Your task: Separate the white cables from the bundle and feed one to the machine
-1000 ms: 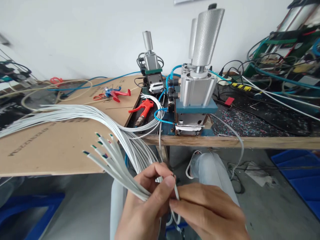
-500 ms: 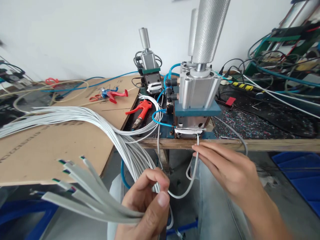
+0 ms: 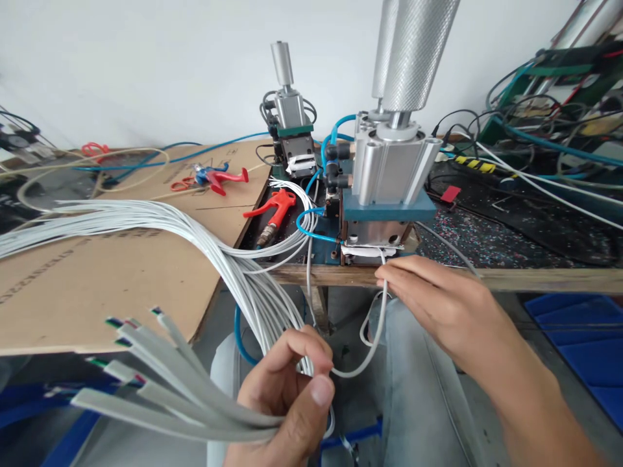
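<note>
My left hand (image 3: 287, 405) grips a bundle of flat white cables (image 3: 195, 402) low in the middle; their cut ends fan out to the left, showing coloured cores. The rest of the bundle (image 3: 146, 224) loops up over the cardboard. My right hand (image 3: 438, 305) pinches one single white cable (image 3: 377, 324) and holds its end against the slot at the front of the pneumatic press (image 3: 384, 194). That cable sags in a loop back to my left hand.
A cardboard sheet (image 3: 97, 272) covers the bench's left part. A red air gun (image 3: 272, 211), red and blue pliers (image 3: 217, 178) and a second smaller press (image 3: 292, 139) lie behind. Tangled cables (image 3: 535, 143) fill the right. Blue bins (image 3: 584, 337) stand below.
My right hand left my left hand, carried one cable up to the press front and now holds its end at the slot. The bundle's cut ends dropped lower left.
</note>
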`<action>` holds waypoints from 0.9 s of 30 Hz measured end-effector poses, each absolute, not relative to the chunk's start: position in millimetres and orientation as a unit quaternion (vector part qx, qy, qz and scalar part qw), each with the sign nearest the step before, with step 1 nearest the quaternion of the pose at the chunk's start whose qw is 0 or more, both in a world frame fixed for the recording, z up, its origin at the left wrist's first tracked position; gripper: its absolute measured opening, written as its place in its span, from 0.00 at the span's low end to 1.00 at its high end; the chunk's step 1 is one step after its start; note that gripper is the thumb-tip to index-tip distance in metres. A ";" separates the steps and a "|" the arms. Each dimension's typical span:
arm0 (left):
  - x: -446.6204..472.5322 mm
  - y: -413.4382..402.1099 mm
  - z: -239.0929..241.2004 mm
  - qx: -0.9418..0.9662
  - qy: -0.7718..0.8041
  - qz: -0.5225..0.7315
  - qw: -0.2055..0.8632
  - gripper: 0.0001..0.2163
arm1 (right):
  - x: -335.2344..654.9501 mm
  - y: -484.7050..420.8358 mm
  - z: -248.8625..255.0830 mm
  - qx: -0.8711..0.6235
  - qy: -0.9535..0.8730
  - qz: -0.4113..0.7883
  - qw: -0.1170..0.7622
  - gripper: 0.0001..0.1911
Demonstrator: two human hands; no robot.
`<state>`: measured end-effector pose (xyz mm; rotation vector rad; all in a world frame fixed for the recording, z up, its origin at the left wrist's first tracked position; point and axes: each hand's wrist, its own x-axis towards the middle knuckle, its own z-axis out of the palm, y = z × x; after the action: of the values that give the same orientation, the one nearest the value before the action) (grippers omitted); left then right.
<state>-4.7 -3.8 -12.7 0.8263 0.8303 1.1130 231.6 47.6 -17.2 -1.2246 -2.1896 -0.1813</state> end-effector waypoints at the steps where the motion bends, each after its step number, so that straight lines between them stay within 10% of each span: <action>1: -6.2 -4.1 -14.0 0.374 0.366 0.496 0.693 0.08 | 232.4 47.8 -16.4 -0.463 -0.828 -0.069 0.307 0.14; 27: 2.1 -4.8 -13.5 0.365 0.396 0.511 0.670 0.14 | 236.3 55.8 -3.3 -0.475 -0.833 -0.026 0.283 0.14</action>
<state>2.1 -4.8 -13.5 0.8228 0.8923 1.1512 236.3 55.8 -3.3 -1.2706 -2.2302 -0.0701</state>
